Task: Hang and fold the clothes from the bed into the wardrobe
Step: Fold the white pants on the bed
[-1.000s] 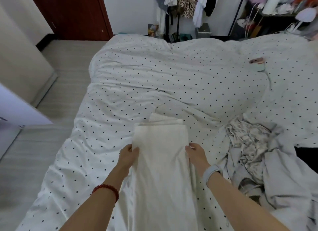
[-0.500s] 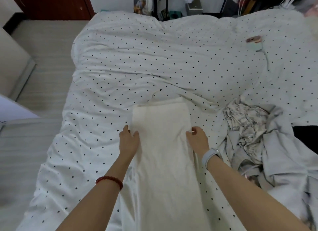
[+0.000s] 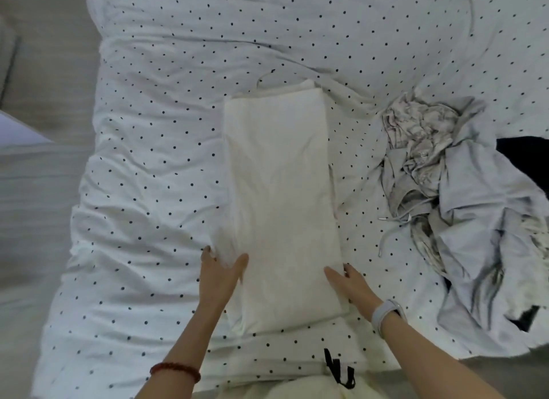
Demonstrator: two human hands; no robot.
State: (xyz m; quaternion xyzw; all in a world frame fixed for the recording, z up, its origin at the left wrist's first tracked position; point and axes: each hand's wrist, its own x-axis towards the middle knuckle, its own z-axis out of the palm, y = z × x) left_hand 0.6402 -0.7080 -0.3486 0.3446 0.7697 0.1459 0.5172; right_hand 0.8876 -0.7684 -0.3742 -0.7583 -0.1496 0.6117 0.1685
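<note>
A cream garment (image 3: 282, 202), folded into a long narrow strip, lies lengthwise on the white polka-dot bed (image 3: 154, 166). My left hand (image 3: 221, 275) lies flat with spread fingers on the strip's near left edge. At the near right edge my right hand (image 3: 350, 285) rests, its thumb on top of the cloth and fingers alongside. A pile of unfolded clothes (image 3: 454, 187), grey and patterned, sits on the bed to the right, apart from both hands.
The floor (image 3: 41, 208) runs along the bed's left side, with a white panel (image 3: 17, 131) at the left edge. A dark item (image 3: 525, 161) shows at the right edge. A black strap (image 3: 338, 369) hangs at the bed's near edge.
My view has tilted down and closer to the bed. Both hands have slid back along the strip's sides from its middle to its near end.
</note>
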